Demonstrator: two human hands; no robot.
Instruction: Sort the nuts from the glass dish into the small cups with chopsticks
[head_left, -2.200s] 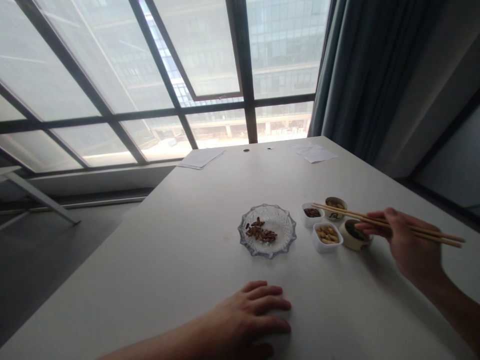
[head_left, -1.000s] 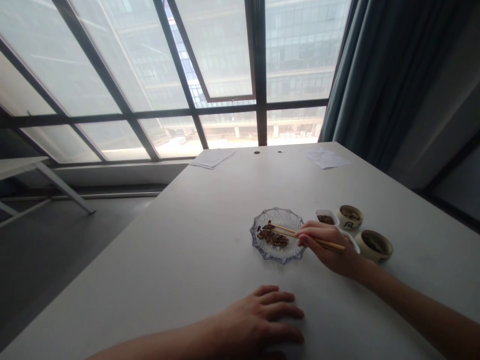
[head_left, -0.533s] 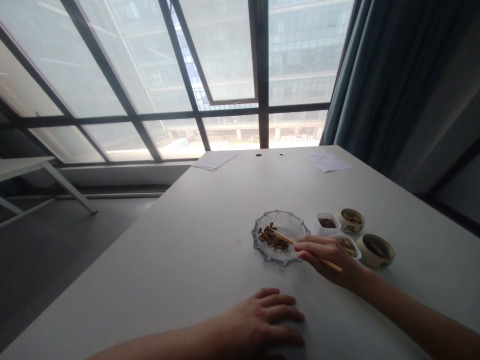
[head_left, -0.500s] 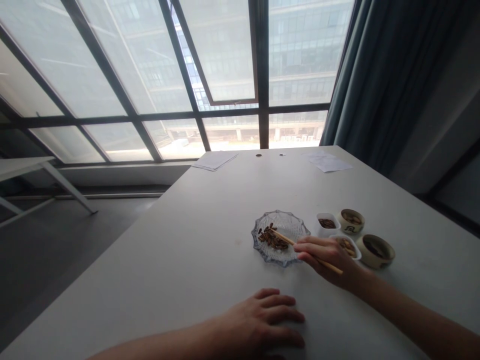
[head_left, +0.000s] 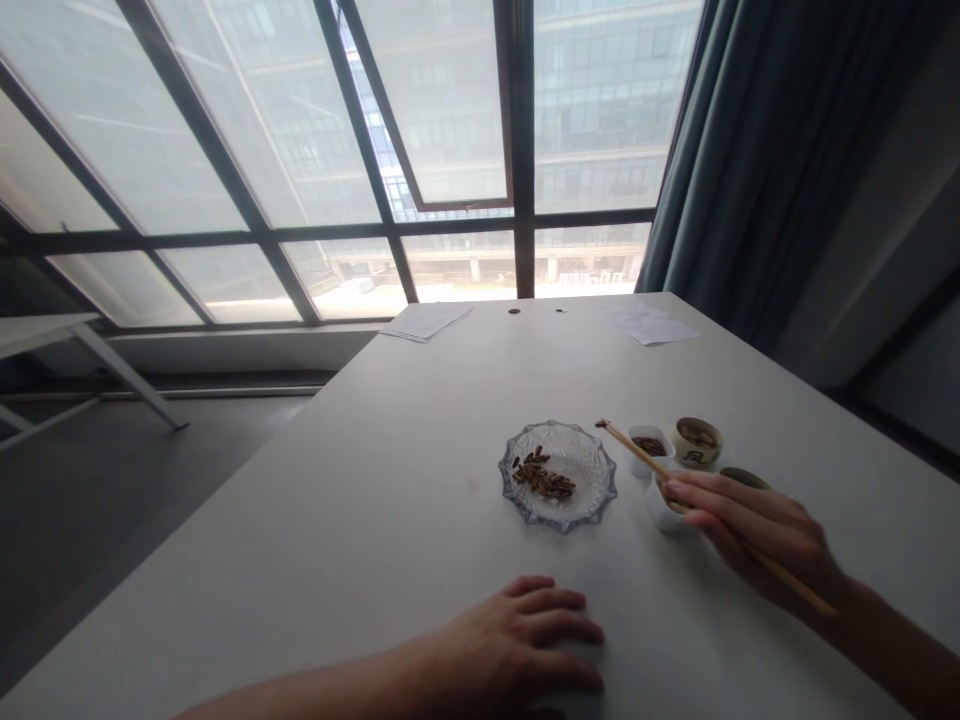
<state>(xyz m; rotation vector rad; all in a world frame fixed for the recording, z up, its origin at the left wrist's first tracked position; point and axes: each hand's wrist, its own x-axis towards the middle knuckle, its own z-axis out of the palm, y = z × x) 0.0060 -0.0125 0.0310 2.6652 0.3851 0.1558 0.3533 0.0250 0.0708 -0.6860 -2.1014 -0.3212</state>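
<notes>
My right hand [head_left: 754, 535] grips a pair of wooden chopsticks [head_left: 637, 455]. Their tips hover just right of a cut-glass dish [head_left: 592, 492] and pinch a small dark seed [head_left: 601, 424]. The dish holds a small heap of dark seeds [head_left: 544, 478]. My left hand [head_left: 517, 645] lies flat on the white table [head_left: 360, 540], fingers spread, in front of the dish and holding nothing. Behind my right hand stand a small white cup of dark seeds [head_left: 649, 447] and two round beige cups [head_left: 697, 441]; a white cup under my fingers is mostly hidden.
Sheets of paper [head_left: 427, 321] lie at the table's far left edge, more paper [head_left: 654, 327] at the far right. Large windows run behind the table, and a dark curtain [head_left: 720, 160] hangs at the right. Another table's leg [head_left: 112, 375] shows at left.
My right hand drew back from the glass dish toward the right, lifting the chopstick tips out of the seed heap with one seed pinched. My left hand stayed flat.
</notes>
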